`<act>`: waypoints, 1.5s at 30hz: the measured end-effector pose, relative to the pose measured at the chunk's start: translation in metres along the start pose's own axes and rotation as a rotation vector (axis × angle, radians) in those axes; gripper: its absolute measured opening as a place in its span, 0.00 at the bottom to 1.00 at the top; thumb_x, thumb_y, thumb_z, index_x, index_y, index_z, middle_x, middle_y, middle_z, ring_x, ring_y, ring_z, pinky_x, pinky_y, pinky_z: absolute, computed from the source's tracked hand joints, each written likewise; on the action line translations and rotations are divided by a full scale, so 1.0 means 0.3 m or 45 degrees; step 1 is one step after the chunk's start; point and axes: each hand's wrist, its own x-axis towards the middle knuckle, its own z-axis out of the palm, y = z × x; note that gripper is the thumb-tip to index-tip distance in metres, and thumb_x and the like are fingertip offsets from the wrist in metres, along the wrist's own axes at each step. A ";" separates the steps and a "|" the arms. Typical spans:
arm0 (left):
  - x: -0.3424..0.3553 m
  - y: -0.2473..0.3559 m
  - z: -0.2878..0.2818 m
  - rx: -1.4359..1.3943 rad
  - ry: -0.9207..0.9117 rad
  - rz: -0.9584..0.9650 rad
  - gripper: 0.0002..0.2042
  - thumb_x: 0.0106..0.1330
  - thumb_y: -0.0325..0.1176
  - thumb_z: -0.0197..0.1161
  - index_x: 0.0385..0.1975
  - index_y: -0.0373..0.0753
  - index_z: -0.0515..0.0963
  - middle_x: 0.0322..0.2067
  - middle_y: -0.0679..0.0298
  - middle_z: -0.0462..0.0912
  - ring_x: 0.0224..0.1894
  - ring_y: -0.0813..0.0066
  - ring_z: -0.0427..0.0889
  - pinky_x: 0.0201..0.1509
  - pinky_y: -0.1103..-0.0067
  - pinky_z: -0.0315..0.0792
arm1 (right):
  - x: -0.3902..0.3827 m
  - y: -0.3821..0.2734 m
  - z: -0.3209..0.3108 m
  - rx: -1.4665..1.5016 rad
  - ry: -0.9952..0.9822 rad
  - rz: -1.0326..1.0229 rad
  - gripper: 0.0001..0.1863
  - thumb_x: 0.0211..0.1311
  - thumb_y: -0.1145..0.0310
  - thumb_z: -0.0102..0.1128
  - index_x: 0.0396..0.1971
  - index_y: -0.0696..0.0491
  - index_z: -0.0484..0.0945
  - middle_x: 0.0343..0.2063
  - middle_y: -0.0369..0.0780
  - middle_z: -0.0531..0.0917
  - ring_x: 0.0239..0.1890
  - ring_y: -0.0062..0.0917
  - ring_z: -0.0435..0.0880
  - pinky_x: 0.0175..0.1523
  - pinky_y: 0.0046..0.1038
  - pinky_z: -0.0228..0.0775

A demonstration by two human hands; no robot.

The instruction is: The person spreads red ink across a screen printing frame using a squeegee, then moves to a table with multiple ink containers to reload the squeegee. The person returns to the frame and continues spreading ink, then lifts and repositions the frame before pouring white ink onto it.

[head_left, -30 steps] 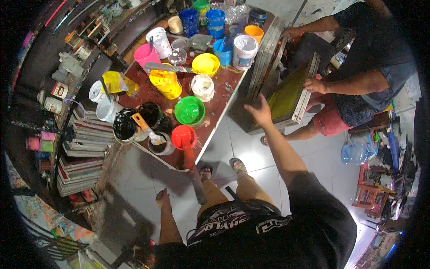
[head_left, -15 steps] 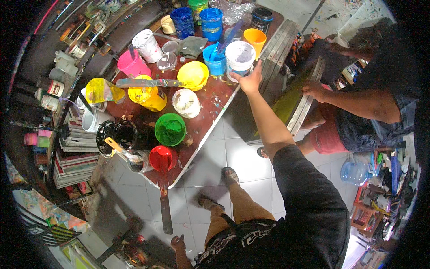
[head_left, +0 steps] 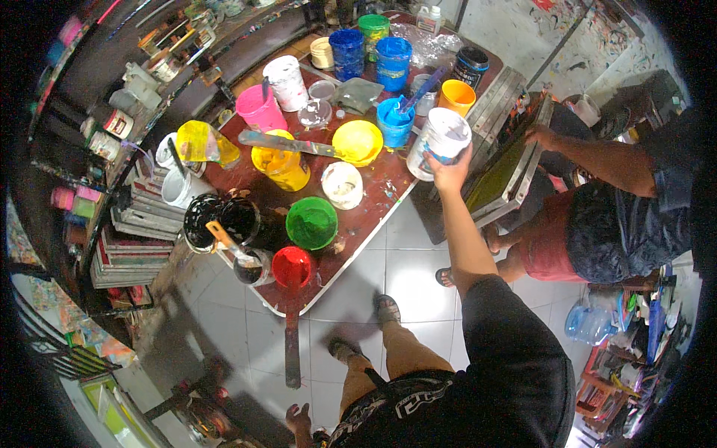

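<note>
My right hand [head_left: 451, 173] is wrapped around the near side of a white paint tub [head_left: 435, 153] at the table's right edge. The tub leans, and pale paint shows in its mouth; I cannot tell whether its base touches the table. Just left of it stands a light-blue tub [head_left: 394, 131] with a blue spatula [head_left: 424, 89] in it. Behind is an orange tub [head_left: 457, 95]. My left hand [head_left: 298, 418] hangs low beside my body, fingers loosely apart and holding nothing. Nearest to it is the dark handle of a long spatula [head_left: 292, 351] jutting from a red tub [head_left: 291, 267].
Yellow, green, pink and white paint tubs crowd the dark red table [head_left: 373, 213]. A long spatula [head_left: 287, 142] lies across two yellow ones. At right another person's hand [head_left: 541, 137] touches a framed screen [head_left: 515, 160]. Stacked frames [head_left: 146, 216] stand at left.
My right hand has tipped the white tub and drawn it slightly toward me. The whole view has shifted, so the table sits lower and farther right. The other person's arms have moved.
</note>
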 end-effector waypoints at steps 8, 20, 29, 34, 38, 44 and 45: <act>0.144 0.062 -0.071 -0.196 -0.014 0.164 0.19 0.45 0.33 0.70 0.34 0.29 0.73 0.33 0.55 0.77 0.35 0.68 0.74 0.39 0.74 0.69 | -0.299 -0.328 -0.227 0.432 -0.134 0.146 0.42 0.31 0.76 0.67 0.53 0.59 0.57 0.46 0.42 0.68 0.48 0.29 0.69 0.52 0.28 0.62; 0.280 0.667 -0.511 -1.275 -0.599 0.781 0.27 0.54 0.31 0.62 0.53 0.31 0.62 0.52 0.54 0.67 0.54 0.67 0.67 0.56 0.73 0.62 | -0.811 -1.060 -0.133 1.006 -1.036 0.350 0.46 0.28 0.74 0.66 0.56 0.56 0.56 0.45 0.39 0.70 0.47 0.28 0.70 0.52 0.30 0.63; -0.010 0.915 -0.757 -1.057 -0.790 1.391 0.41 0.32 0.32 0.75 0.51 0.31 0.62 0.47 0.58 0.71 0.52 0.69 0.67 0.56 0.74 0.59 | -1.171 -1.291 -0.023 1.021 -1.522 0.419 0.47 0.27 0.74 0.68 0.55 0.58 0.56 0.46 0.40 0.70 0.50 0.27 0.68 0.54 0.28 0.60; -0.026 0.834 -0.805 -1.108 -0.681 1.218 0.36 0.32 0.31 0.75 0.46 0.31 0.66 0.41 0.59 0.76 0.44 0.71 0.73 0.51 0.75 0.66 | -1.264 -1.356 0.002 0.986 -1.662 0.394 0.50 0.30 0.75 0.70 0.58 0.62 0.50 0.48 0.43 0.68 0.51 0.28 0.68 0.56 0.28 0.60; -0.020 0.756 -0.827 -1.103 -0.613 1.028 0.31 0.33 0.31 0.74 0.42 0.32 0.69 0.37 0.60 0.78 0.39 0.73 0.76 0.46 0.77 0.69 | -1.352 -1.339 0.037 0.822 -1.740 0.282 0.49 0.28 0.74 0.69 0.57 0.61 0.52 0.48 0.42 0.68 0.50 0.27 0.67 0.55 0.27 0.59; -0.049 0.587 -0.896 -1.320 -0.497 0.893 0.28 0.32 0.29 0.74 0.39 0.33 0.72 0.36 0.62 0.79 0.38 0.76 0.76 0.45 0.78 0.69 | -1.504 -1.441 0.021 0.702 -2.081 0.289 0.49 0.30 0.75 0.69 0.58 0.60 0.51 0.49 0.43 0.66 0.51 0.29 0.68 0.51 0.29 0.65; -0.062 0.556 -0.921 -1.297 -0.453 0.833 0.29 0.31 0.29 0.74 0.39 0.33 0.72 0.35 0.62 0.79 0.38 0.76 0.75 0.45 0.78 0.69 | -1.530 -1.447 0.031 0.721 -2.155 0.278 0.48 0.31 0.77 0.68 0.57 0.59 0.52 0.48 0.42 0.67 0.50 0.29 0.69 0.50 0.28 0.67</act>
